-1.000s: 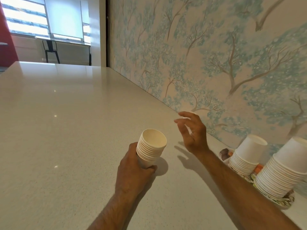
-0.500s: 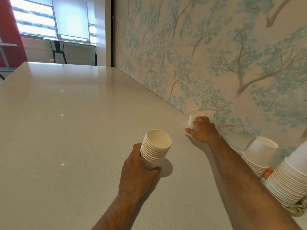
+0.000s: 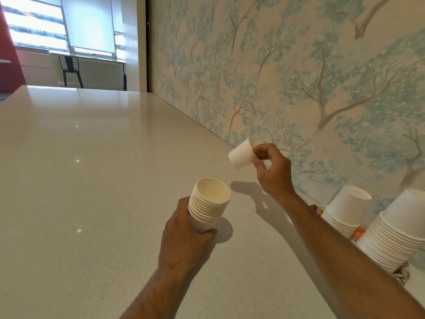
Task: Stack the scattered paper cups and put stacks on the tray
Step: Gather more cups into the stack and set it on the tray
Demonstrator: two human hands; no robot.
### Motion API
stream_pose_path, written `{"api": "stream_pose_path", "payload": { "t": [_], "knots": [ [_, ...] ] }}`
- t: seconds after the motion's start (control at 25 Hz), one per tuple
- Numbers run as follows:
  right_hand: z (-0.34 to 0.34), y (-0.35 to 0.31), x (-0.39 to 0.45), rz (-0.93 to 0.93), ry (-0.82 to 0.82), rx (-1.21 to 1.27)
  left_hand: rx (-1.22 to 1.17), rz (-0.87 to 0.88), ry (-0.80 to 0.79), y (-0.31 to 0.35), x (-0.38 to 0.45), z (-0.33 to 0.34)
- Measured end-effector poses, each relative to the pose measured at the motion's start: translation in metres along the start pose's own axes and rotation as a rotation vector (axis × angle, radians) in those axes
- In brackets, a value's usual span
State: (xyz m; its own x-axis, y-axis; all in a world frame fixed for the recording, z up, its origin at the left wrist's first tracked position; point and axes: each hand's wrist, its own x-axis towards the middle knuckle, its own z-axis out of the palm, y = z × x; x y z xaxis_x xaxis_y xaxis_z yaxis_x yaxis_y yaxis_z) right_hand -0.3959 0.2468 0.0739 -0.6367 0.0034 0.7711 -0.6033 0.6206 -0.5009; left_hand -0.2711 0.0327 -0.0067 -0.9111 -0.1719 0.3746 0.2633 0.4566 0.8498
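Both hands are occupied with paper cups above the pale speckled counter (image 3: 92, 180). A nested stack of cups (image 3: 208, 209) is gripped by the left hand (image 3: 186, 240), whose fingers are wrapped closed around the lower part of the stack; the stack is held mouth up, tilted slightly, with its open top toward the camera, and a shadow is cast on the counter just beside it. A single cup (image 3: 241, 155) is pinched by the right hand (image 3: 273, 171), thumb and fingers closed on the rim end, so that the cup is held on its side in the air, base pointed away from the wall and toward the counter's open side. This single cup is seen above and to the wall side of the held stack, apart from it, not touching.

Farther along the wall (image 3: 299, 77) (papered with blue-green trees), on the near side of the held stack, two taller stacks (image 3: 345, 208) of cups are set upside down, one just beside the other (image 3: 395, 233). They are placed on a patterned tray (image 3: 401, 273), of which only a small edge is visible; whether the two stacks touch cannot be told
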Motion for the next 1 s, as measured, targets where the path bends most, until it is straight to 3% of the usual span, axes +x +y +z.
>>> {"api": "stream_pose_path", "payload": {
  "t": [0.12, 0.28, 0.44, 0.68, 1.0],
  "knots": [
    [-0.020, -0.045, -0.008, -0.021, 0.016, 0.209, -0.004, 0.000, 0.001, 0.000, -0.001, 0.000],
    [-0.033, -0.087, -0.028, -0.148, -0.097, 0.282, -0.001, 0.005, 0.005, 0.000, 0.000, 0.001],
    [-0.028, -0.100, -0.039, -0.305, -0.198, 0.214, 0.024, 0.004, 0.018, 0.001, 0.000, 0.000],
    [-0.015, -0.086, -0.059, -0.302, -0.411, 0.187, -0.009, 0.022, 0.007, -0.001, 0.000, 0.002],
    [-0.012, -0.079, -0.076, -0.516, -0.453, -0.144, -0.058, 0.076, 0.054, -0.001, 0.000, 0.000]
  ]
}}
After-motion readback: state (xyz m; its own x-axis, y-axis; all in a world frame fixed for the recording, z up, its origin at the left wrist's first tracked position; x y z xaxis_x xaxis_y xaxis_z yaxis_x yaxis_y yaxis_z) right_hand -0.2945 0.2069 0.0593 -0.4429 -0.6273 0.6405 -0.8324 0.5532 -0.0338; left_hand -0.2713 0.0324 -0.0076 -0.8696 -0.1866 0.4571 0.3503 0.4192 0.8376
